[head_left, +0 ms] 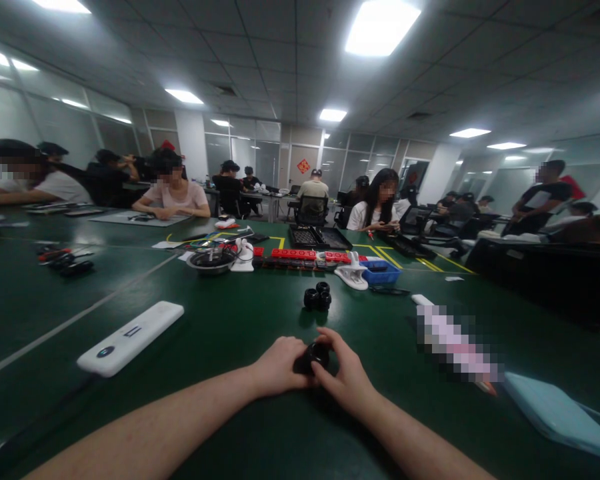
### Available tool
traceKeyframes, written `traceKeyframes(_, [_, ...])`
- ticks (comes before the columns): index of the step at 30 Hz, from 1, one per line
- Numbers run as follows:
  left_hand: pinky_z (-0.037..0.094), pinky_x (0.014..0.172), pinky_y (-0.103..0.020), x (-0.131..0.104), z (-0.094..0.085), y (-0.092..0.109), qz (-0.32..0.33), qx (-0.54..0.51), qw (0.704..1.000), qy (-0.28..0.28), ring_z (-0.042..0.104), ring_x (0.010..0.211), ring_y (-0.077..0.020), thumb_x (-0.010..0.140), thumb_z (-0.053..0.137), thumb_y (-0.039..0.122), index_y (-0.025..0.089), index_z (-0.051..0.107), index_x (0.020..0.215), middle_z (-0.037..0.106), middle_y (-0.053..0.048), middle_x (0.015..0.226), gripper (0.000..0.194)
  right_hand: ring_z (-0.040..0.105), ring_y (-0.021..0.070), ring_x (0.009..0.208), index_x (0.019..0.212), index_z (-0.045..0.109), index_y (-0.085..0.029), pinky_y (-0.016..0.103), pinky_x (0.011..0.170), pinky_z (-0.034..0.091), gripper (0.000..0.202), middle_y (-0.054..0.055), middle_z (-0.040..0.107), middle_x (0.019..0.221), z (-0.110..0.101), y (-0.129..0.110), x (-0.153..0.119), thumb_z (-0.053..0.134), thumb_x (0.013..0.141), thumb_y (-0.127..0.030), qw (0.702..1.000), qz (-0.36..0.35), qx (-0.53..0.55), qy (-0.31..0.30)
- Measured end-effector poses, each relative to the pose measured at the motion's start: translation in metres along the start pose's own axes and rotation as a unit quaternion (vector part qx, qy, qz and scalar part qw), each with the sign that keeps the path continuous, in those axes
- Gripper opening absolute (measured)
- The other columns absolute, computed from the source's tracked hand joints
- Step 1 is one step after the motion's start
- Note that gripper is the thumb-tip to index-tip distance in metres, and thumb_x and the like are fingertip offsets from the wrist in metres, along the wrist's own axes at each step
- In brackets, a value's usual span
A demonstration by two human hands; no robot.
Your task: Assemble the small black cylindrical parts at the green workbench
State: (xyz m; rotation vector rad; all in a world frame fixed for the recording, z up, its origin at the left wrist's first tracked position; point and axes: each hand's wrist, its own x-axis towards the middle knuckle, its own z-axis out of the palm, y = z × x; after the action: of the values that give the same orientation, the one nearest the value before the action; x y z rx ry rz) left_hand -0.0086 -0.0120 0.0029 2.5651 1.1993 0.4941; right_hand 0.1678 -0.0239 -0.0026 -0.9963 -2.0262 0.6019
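Observation:
Over the green table point(220, 333), my left hand point(279, 365) is closed round one side of a small black cylindrical part point(317, 355). My right hand point(345, 371) grips the same part from the other side, thumb and fingers curled about its rim. Part of the piece is hidden behind my fingers, so its exact kind does not show. Just beyond both hands stands a cluster of several similar black round parts point(317, 297), close together on the tabletop.
A white power strip point(133, 337) lies left; a light blue case point(555, 410) lies right. Farther back are a metal bowl point(211, 261), red bins point(293, 255), a white clamp point(353, 272), a blue basket point(381, 272) and black trays point(319, 237). Other people sit around.

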Motion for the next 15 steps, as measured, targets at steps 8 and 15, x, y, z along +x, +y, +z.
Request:
traceKeyframes(8, [0.038, 0.068, -0.027, 0.0010, 0.0042, -0.0029, 0.012, 0.004, 1.000, 0.009, 0.053, 0.073, -0.0187, 0.071, 0.063, 0.043, 0.018, 0.056, 0.077, 0.058, 0.000, 0.076, 0.027, 0.050, 0.0238, 0.103, 0.125, 0.034, -0.018, 0.042, 0.093, 0.039, 0.061, 0.010, 0.051, 0.112, 0.0012, 0.0008, 0.0005, 0.058, 0.069, -0.014, 1.000, 0.002, -0.010, 0.012])
traceKeyframes(15, [0.038, 0.067, -0.026, 0.0003, 0.0039, -0.0043, 0.011, 0.006, 1.000, 0.009, 0.053, 0.071, -0.0178, 0.072, 0.062, 0.044, 0.018, 0.055, 0.076, 0.057, 0.000, 0.076, 0.027, 0.055, 0.0218, 0.087, 0.113, 0.043, -0.019, 0.039, 0.082, 0.046, 0.050, 0.004, 0.055, 0.092, 0.0020, -0.0019, 0.0025, 0.061, 0.067, -0.014, 0.999, 0.008, -0.011, 0.039])
